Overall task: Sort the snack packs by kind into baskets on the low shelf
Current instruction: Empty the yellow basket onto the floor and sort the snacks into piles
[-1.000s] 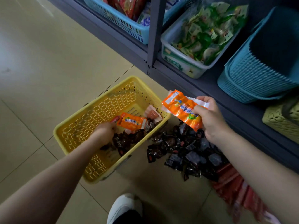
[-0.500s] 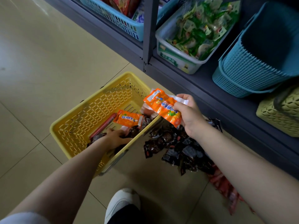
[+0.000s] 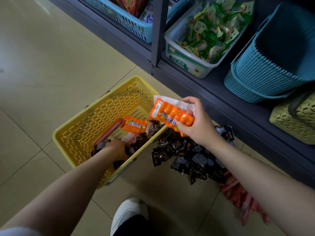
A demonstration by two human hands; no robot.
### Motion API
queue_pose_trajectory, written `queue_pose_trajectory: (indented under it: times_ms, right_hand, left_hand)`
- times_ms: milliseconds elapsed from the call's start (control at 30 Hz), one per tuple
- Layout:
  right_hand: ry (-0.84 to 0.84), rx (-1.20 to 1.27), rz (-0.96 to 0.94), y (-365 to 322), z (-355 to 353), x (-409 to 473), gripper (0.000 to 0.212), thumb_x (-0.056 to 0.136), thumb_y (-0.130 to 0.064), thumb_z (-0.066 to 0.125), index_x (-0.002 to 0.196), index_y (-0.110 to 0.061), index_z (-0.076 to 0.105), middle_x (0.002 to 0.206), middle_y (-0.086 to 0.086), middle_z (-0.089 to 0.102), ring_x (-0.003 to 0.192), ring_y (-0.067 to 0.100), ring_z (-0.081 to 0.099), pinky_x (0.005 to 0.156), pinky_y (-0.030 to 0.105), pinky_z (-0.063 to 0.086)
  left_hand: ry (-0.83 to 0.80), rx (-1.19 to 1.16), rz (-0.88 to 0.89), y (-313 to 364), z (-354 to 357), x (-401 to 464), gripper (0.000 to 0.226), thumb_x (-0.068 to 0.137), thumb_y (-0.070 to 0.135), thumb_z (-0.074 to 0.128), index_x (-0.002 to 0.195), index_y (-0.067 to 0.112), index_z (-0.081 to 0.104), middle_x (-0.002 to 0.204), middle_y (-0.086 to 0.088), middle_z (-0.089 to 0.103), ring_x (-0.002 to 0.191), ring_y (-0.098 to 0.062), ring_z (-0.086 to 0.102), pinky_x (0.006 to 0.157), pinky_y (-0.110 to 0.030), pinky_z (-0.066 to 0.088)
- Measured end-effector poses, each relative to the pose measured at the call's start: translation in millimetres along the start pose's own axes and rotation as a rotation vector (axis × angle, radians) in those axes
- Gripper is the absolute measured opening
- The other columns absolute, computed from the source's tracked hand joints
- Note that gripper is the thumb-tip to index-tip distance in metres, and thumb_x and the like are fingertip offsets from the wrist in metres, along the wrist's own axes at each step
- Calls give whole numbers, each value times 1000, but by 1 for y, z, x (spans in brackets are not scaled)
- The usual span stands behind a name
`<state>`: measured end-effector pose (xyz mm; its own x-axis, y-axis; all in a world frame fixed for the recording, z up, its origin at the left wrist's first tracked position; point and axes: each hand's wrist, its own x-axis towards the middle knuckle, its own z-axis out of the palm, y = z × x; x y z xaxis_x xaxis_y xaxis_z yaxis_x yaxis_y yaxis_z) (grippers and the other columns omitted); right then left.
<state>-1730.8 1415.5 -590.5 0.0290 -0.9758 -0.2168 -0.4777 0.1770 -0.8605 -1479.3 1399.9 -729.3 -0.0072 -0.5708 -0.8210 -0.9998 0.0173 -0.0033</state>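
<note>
at the near edge of the view a white shoe stood on the tiled floor, with both forearms reaching out above it. the left hand was down inside the yellow basket, among dark packs; its fingers were hidden under the heap, so i could not tell how far they had closed or what they had hold of. a second orange pack lay in that basket just beyond it, beside a long red stick. the right hand curled round the orange snack pack, thumb under and fingers over, holding it above the basket's corner. a pile of dark packs lay on the floor beside the basket, with red packs further right. beyond, the low shelf carried a clear bin of green packs, a blue basket, a teal basket and a pale green basket. the step would likely go best by gathering both orange packs first, then carrying them to one basket, keeping the grip round the pack's middle.
</note>
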Motion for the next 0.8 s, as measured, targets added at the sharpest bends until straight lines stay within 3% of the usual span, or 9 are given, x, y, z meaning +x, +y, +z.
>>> queue_pose_trajectory:
  times_ms: [100, 200, 267, 333, 433, 533, 633, 700, 800]
  right_hand:
    - [-4, -91, 10, 8, 0, -5, 55, 75, -17, 77, 110, -25, 35, 89, -16, 57, 73, -2, 61, 57, 8, 48]
    - [17, 92, 146, 18, 4, -8, 51, 75, -16, 77, 108, -21, 39, 96, -3, 65, 81, 8, 66, 67, 21, 54]
    - [33, 241, 210, 22, 1, -9, 46, 77, -12, 75, 105, -22, 40, 99, -2, 65, 85, 11, 67, 71, 28, 56]
    - [71, 350, 233, 27, -9, -12, 43, 78, -8, 73, 100, -25, 42, 102, -5, 65, 89, 12, 66, 74, 33, 56]
    - [122, 452, 289, 40, -36, -26, 38, 80, -3, 69, 96, -25, 42, 103, -11, 62, 87, 9, 64, 68, 29, 54]
    - [206, 489, 379, 63, -67, -51, 35, 81, -1, 66, 100, -17, 42, 102, -12, 61, 79, 9, 62, 55, 24, 53]
    - [323, 480, 459, 94, -95, -83, 41, 82, -1, 66, 110, -13, 39, 103, -14, 60, 80, 12, 61, 61, 31, 50]
    - [404, 496, 506, 115, -109, -107, 42, 83, -1, 65, 112, -14, 39, 101, -12, 60, 78, 12, 62, 59, 29, 49]
    - [548, 487, 547, 148, -124, -147, 32, 83, -3, 65, 103, -20, 46, 100, -6, 63, 66, 4, 63, 47, 19, 46]
  left_hand:
    - [39, -39, -23, 4, -9, -12, 39, 87, 35, 59, 121, 16, 55, 110, -6, 55, 89, -16, 60, 76, -25, 54]
    - [77, -325, -49, 2, -31, -36, 36, 84, 36, 63, 112, 14, 56, 91, -2, 58, 76, -13, 60, 58, -20, 48]
    - [242, -526, 10, 1, -52, -66, 44, 83, 34, 64, 121, 17, 51, 109, -9, 53, 86, -18, 59, 61, -22, 50]
    - [521, -607, 132, 5, -69, -99, 47, 83, 32, 63, 126, 20, 48, 127, -10, 41, 105, -24, 50, 73, -27, 49]
    - [796, -737, 467, 33, -86, -144, 35, 83, 29, 62, 115, 26, 48, 123, 2, 37, 110, -14, 39, 83, -24, 43]
    - [688, -606, 799, 87, -74, -149, 39, 77, 40, 59, 111, 23, 52, 113, 3, 39, 106, -12, 40, 90, -17, 35]
    - [569, -311, 951, 148, -37, -107, 49, 76, 44, 55, 114, 14, 52, 112, -11, 45, 104, -27, 46, 96, -31, 40]
    - [482, -63, 864, 185, -17, -80, 51, 85, 39, 56, 125, 9, 45, 128, -19, 38, 115, -38, 41, 100, -45, 38]
    - [281, 170, 556, 219, -6, -61, 55, 95, 36, 46, 141, 13, 24, 149, -17, 14, 137, -39, 15, 107, -49, 29]
